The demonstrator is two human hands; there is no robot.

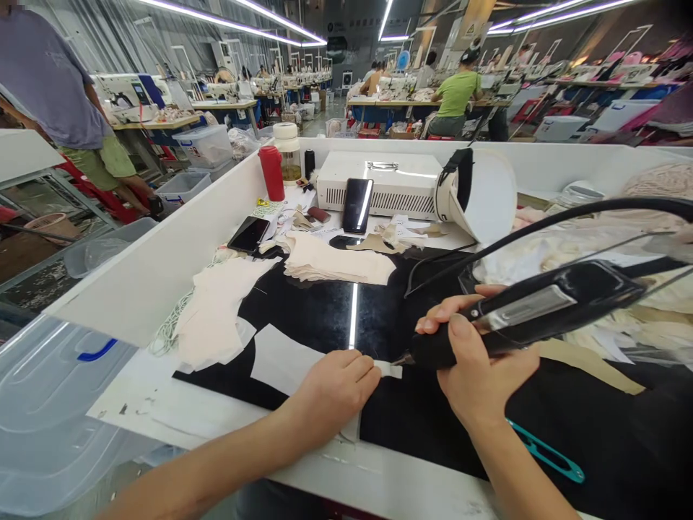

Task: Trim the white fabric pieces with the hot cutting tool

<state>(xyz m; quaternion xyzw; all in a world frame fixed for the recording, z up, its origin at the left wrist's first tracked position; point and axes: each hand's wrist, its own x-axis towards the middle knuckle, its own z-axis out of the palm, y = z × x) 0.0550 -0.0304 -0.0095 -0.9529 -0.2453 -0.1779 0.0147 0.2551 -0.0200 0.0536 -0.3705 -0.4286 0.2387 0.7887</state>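
My left hand (331,386) is closed, its fingers pressed down on a small white strip (392,370) that sticks out on the right. My right hand (479,372) is wrapped around a black handheld power tool (546,307) with a cable. The tool's narrow metal tip points left and meets or nearly meets the strip's end. Under both hands lies a black mat (308,307). A white sheet piece (279,357) rests just left of my left hand. Behind it are a stack of cream fabric pieces (341,261) and another cream pile (214,310).
A white vented box (379,180), two phones (357,206), a red cup (271,173), a jar (289,155) and a white visor (481,191) stand at the back. Scraps (611,310) heap at right. A teal tool (549,451) lies near my right forearm. White walls (162,267) edge the table.
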